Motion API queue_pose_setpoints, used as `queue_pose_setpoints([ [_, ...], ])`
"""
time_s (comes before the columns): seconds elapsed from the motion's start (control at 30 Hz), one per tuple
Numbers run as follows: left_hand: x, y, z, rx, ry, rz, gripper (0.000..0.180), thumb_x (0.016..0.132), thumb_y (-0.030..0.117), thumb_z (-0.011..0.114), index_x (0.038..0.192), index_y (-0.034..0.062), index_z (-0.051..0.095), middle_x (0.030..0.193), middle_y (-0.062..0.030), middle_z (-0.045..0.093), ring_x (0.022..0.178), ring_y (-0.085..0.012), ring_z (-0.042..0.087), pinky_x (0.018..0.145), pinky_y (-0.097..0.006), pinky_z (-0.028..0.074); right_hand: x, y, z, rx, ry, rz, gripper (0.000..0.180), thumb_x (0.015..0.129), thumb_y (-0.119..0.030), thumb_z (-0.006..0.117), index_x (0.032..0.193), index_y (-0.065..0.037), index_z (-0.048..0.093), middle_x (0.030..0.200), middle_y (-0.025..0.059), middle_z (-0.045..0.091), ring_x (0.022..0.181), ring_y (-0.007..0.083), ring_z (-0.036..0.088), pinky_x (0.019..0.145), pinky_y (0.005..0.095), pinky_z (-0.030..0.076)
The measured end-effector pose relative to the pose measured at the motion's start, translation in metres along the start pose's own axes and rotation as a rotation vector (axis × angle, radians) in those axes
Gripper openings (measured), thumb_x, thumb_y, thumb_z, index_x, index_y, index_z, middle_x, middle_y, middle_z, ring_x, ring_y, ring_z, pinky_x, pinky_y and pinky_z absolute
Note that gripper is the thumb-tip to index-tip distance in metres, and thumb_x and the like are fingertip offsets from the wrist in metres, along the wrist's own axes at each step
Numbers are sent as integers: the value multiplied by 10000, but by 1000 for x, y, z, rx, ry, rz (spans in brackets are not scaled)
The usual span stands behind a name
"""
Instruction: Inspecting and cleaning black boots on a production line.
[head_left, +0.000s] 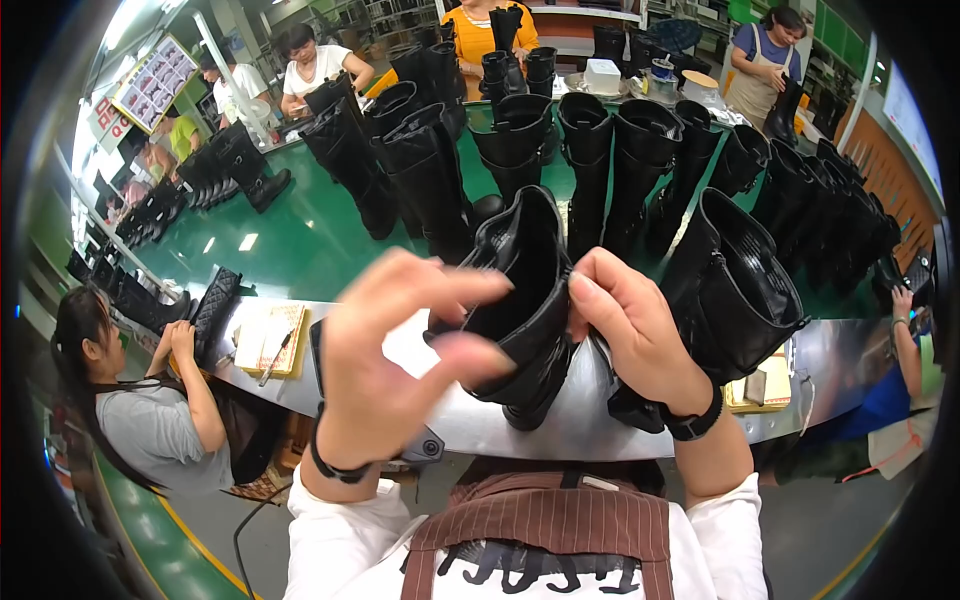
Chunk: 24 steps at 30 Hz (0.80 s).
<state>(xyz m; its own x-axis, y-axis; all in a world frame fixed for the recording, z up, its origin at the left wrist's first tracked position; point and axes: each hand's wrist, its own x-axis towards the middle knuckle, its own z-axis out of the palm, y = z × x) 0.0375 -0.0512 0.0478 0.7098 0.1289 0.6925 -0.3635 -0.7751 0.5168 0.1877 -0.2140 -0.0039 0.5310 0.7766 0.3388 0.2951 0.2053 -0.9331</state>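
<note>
A tall black boot (545,330) stands upright in front of me, its shaft opening facing up toward me. At the right edge of that opening, my right hand (640,330) pinches the boot between thumb and fingers. My left hand (385,350) hovers over the boot's left side, slightly blurred. Its thumb and fingers are spread apart, with nothing seen between them. Whether those fingertips touch the boot I cannot tell. Beside my right wrist another black boot (735,290) stands with its wide opening upward.
A metal worktop (470,410) borders a green table (280,250) carrying several black boots (425,175). Papers with a pen (270,340) lie left, and a yellow pad (760,390) lies right. A person in grey (160,430) sits at my left; other people work across the table.
</note>
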Motion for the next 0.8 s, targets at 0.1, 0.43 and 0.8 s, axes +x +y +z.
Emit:
queue_pose_setpoints([
  [0.1, 27, -11, -6, -263, 15, -389, 325, 843, 212, 728, 1093, 24, 640, 786, 14, 547, 754, -67, 538, 671, -238, 492, -3, 6, 0, 62, -16, -84, 245, 1012, -211, 491, 860, -22, 520, 737, 15, 503, 657, 72, 491, 604, 228, 420],
  [0.43, 90, -64, 7, -212, -626, -390, 572, 828, -20, 684, 1357, 49, 476, 704, 50, 459, 650, -38, 411, 594, -193, 365, -15, 13, -10, 45, 37, -154, 255, 1020, -205, 451, 837, -31, 488, 718, 16, 487, 632, 72, 461, 595, 228, 395],
  [0.8, 86, -51, 27, 177, -528, -177, 213, 888, 151, 667, 870, -57, 623, 625, -108, 546, 576, -123, 491, 569, -295, 443, -11, 20, -11, 79, 52, -181, 250, 1012, -191, 469, 818, -33, 465, 682, 4, 471, 603, 70, 434, 555, 223, 382],
])
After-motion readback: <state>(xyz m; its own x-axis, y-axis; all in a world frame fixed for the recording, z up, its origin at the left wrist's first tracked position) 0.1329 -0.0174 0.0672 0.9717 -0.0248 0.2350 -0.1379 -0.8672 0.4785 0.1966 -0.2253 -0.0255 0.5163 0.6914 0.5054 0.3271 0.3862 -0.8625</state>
